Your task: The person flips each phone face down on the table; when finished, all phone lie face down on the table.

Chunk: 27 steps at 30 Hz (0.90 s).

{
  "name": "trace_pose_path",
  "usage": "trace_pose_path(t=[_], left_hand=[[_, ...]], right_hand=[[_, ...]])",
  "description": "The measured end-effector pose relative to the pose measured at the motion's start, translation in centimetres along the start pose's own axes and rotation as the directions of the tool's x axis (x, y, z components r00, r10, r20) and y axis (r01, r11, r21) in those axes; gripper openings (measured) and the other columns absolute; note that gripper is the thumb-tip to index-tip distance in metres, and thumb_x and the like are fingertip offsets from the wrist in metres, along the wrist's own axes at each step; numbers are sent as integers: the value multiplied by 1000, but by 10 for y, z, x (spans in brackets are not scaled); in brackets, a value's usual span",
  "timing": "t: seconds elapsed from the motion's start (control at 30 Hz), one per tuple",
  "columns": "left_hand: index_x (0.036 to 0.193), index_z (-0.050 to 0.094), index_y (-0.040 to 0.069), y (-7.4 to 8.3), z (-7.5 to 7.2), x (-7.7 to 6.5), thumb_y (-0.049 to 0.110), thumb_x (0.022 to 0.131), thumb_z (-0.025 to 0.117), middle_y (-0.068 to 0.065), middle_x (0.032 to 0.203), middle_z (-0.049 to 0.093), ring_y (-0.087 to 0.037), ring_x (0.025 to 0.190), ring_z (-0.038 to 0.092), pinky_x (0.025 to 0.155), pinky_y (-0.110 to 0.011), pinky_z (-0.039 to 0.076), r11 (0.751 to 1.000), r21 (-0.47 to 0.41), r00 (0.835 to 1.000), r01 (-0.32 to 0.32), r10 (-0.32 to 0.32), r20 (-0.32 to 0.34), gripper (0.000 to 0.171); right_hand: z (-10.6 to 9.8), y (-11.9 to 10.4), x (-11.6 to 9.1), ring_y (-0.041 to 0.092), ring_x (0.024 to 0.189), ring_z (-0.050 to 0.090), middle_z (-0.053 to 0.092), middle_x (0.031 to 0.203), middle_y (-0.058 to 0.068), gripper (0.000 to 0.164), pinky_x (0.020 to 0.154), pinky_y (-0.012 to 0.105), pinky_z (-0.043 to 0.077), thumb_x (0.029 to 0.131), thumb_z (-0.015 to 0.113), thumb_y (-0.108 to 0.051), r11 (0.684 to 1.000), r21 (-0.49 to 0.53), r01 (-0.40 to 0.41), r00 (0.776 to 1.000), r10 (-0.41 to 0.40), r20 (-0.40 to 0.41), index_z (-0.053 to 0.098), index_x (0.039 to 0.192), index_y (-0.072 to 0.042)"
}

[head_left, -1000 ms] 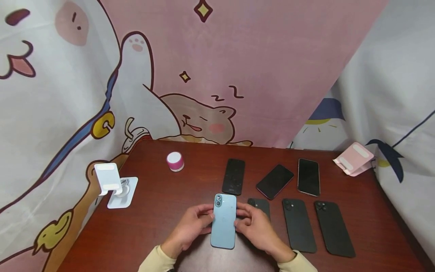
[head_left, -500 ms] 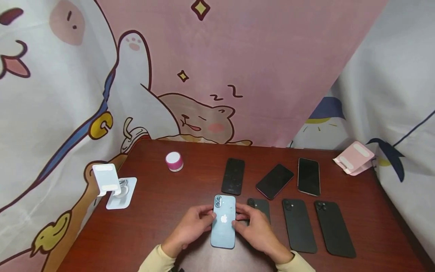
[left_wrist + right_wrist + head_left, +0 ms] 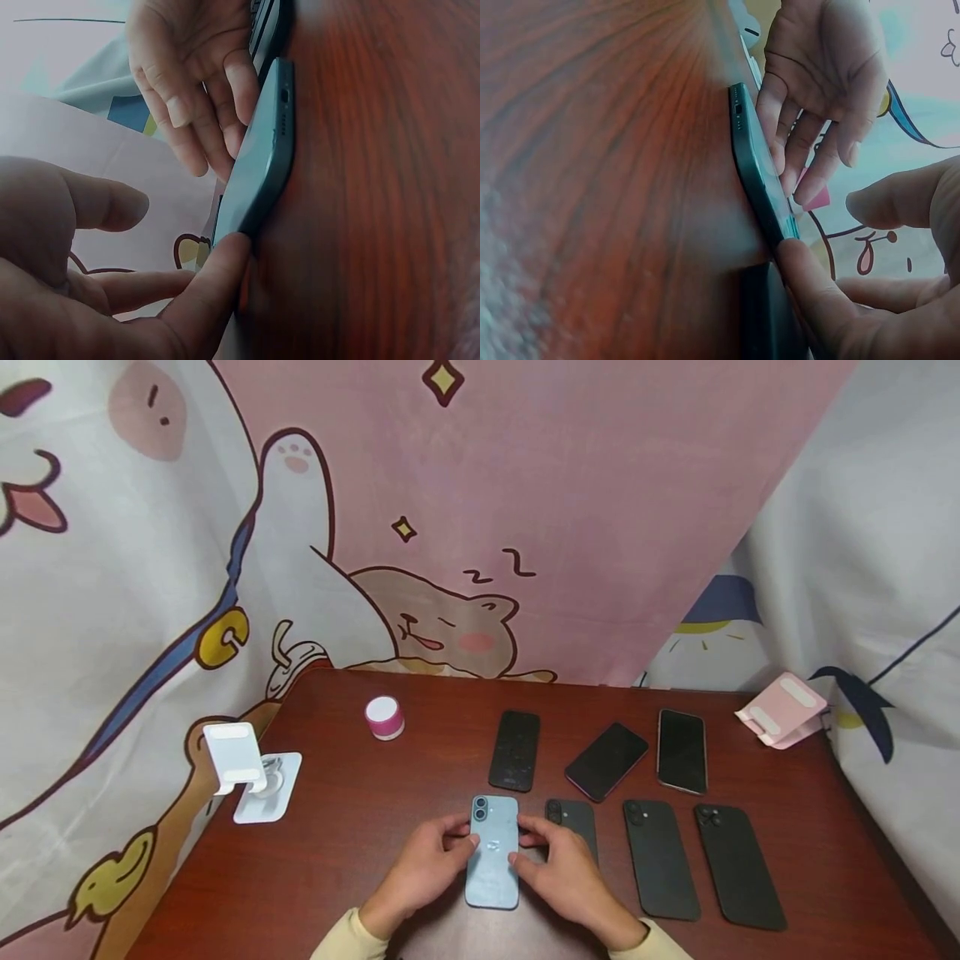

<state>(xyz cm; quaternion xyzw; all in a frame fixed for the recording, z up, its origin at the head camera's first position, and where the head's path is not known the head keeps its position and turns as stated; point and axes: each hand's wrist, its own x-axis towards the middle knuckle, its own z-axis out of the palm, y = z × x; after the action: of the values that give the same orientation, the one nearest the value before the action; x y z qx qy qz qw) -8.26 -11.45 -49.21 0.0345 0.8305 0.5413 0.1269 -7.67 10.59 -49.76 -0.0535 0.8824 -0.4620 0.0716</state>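
Note:
A light blue smartphone (image 3: pixel 492 877) lies back up on the table in front of me, camera end away from me. My left hand (image 3: pixel 427 864) is at its left long edge; in the left wrist view a fingertip touches the phone's side (image 3: pixel 274 165), and the thumb is off it. Opposite, my right hand (image 3: pixel 566 868) has a fingertip against the right edge, as the right wrist view shows on the phone (image 3: pixel 751 161); that thumb also stays apart. Beside and partly behind the right hand lies a smaller black phone (image 3: pixel 576 818).
Two larger black phones (image 3: pixel 662 860) (image 3: pixel 738 864) lie back up at right. Screen-up phones (image 3: pixel 514 750) (image 3: pixel 607 760) (image 3: pixel 682 750) form a row behind. A white phone stand (image 3: pixel 238 756) is at left, a pink stand (image 3: pixel 783 706) at right, a pink-and-white round object (image 3: pixel 385 718) at the back.
The blue phone's camera end has come down slightly toward me, so it lies flatter. Both hands stay at its sides, with thumbs shifted a little over the back.

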Motion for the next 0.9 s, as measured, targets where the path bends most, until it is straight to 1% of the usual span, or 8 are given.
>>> trace_pose_path(t=[0.2,0.3,0.4,0.47,0.6,0.7,0.83,0.9], left_hand=[[135,65,-8,-2,-2,2,19,101,71,-15,111,72,-18,94,68,71,-22,57,1000,-20,1000,-3,3,12,44],[132,65,-8,-3,-4,6,18,100,71,-13,108,72,-17,93,67,73,-21,55,1000,-3,1000,-22,22,-6,42],[130,65,-8,-1,-6,11,17,99,71,-14,108,71,-19,92,66,71,-23,57,999,-14,999,-34,33,-26,40],[130,65,-7,2,-8,16,17,100,70,-14,109,70,-19,92,66,69,-24,58,999,-14,999,-31,30,-36,39],[132,65,-2,11,-10,30,21,102,70,-13,111,71,-20,95,67,70,-27,59,999,-2,998,-44,44,-49,39],[132,67,0,15,-10,44,23,102,69,-11,112,72,-20,98,67,78,-30,59,998,1,996,-69,69,-64,37],[131,67,2,18,-8,64,23,103,67,-11,114,73,-22,103,68,87,-35,59,995,-28,992,-93,91,-84,35],[132,67,1,19,-8,75,22,104,66,-12,116,73,-26,103,69,88,-36,59,994,-50,992,-97,93,-87,35]], right_hand=[[-3,0,2,18,102,74,78,112,5,51,90,41,60,87,84,-18,999,47,-8,1000,7,25,70,134,-4],[-6,1,5,17,104,74,77,120,9,48,88,36,62,89,82,-16,996,88,-9,1000,6,29,69,134,-3],[-10,-2,10,18,106,74,75,125,10,46,84,29,62,92,81,-14,991,131,-13,1000,10,22,68,134,-3],[-14,-4,14,17,105,74,75,124,10,45,80,26,61,92,81,-14,989,145,-12,1000,12,3,69,134,-3],[-21,-3,26,16,103,73,76,122,8,44,75,23,58,94,80,-14,991,135,-11,999,16,-36,68,135,-5],[-26,-1,37,18,105,73,75,125,10,46,73,22,59,94,79,-16,991,133,4,999,2,-44,67,137,-4],[-35,1,55,24,109,74,74,128,14,48,78,27,62,96,77,-17,990,138,17,999,-11,-42,65,139,-2],[-40,3,64,27,111,74,73,129,15,48,82,32,64,96,76,-18,991,136,15,999,-9,-44,65,140,-2]])
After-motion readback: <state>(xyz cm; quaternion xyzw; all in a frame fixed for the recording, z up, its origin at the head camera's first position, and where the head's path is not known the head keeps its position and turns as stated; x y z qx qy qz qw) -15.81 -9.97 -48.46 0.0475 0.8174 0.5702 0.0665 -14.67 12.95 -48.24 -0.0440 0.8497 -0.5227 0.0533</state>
